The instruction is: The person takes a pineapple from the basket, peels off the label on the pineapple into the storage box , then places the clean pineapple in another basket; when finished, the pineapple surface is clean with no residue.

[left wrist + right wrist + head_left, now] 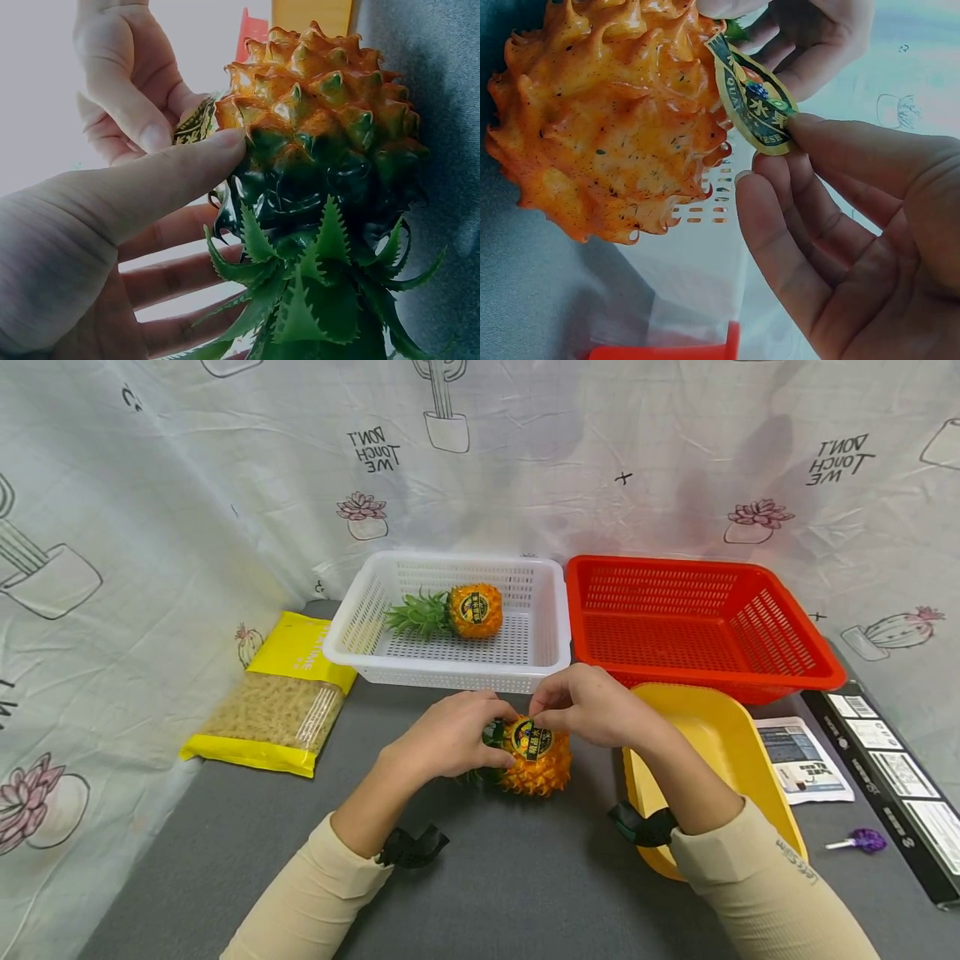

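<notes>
A small orange artificial-looking pineapple [551, 768] with green leaves lies on the grey table, crown to the left. My left hand [452, 735] grips it near the crown, the thumb [180, 169] along its side and the fingers beyond. A black and gold oval label [751, 101] lifts partly off the fruit's spiky skin. Its raised edge is pinched between the thumb and a finger of my right hand [592, 703]. In the left wrist view, serrated leaves [300, 300] show below the fruit's dark green base.
Behind stands a white basket [442, 672] holding another labelled pineapple [480, 614]. Beside it are a red basket [697, 672] and a yellow tray [768, 777]. A pasta bag [262, 718] lies left; a white packet [806, 764], purple lollipop [866, 840] and long black box [885, 777] lie right.
</notes>
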The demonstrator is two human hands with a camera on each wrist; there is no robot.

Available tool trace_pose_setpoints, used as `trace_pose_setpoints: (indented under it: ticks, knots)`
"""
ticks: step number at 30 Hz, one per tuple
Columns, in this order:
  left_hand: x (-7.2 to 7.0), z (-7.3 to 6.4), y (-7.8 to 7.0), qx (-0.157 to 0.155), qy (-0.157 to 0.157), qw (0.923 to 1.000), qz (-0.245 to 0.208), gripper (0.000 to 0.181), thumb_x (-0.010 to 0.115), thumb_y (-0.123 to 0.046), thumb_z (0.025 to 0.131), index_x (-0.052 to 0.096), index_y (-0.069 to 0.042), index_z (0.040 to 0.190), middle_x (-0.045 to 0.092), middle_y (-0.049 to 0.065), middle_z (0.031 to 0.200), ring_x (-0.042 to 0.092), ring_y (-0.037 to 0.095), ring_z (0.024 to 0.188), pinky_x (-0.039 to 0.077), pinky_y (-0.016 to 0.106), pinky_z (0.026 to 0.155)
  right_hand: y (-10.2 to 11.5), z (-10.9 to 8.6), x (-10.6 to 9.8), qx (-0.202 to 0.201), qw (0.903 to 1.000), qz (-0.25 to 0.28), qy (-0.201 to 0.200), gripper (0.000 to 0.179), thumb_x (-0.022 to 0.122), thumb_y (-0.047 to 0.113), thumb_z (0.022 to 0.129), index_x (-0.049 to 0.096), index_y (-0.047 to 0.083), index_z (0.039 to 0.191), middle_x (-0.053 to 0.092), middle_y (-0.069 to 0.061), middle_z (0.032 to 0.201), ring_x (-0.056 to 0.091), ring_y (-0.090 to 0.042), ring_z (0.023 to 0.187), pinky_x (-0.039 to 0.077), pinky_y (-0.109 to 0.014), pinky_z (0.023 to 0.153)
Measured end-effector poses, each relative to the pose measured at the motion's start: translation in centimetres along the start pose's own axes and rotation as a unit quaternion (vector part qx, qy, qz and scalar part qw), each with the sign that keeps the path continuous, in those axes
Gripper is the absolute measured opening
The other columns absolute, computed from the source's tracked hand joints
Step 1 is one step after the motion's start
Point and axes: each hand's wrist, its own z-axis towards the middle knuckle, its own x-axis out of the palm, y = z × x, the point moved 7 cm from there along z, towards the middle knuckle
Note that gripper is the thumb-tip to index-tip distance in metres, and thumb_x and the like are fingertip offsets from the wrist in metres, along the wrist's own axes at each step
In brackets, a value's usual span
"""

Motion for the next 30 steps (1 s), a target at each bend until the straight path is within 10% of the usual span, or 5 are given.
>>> trace_pose_setpoints:
  ticks: [30]
  knots:
    - [0.0,0.0,0.3,0.006,0.005,0.9999,-0.006,0.054,0.082,-0.039,0.089,0.067,-0.018,0.136,0.065,0.002,0.134,0.063,0.025,0.120,0.051,0.046,0.102,-6.5,-4.9,-6.1,0.077,0.9888,0.107,0.070,0.014,0.071,0.021,0.098,0.072,0.007,0.103,0.071,-0.012,0.097,0.070,-0.027,0.088,0.061,-0.040,0.083]
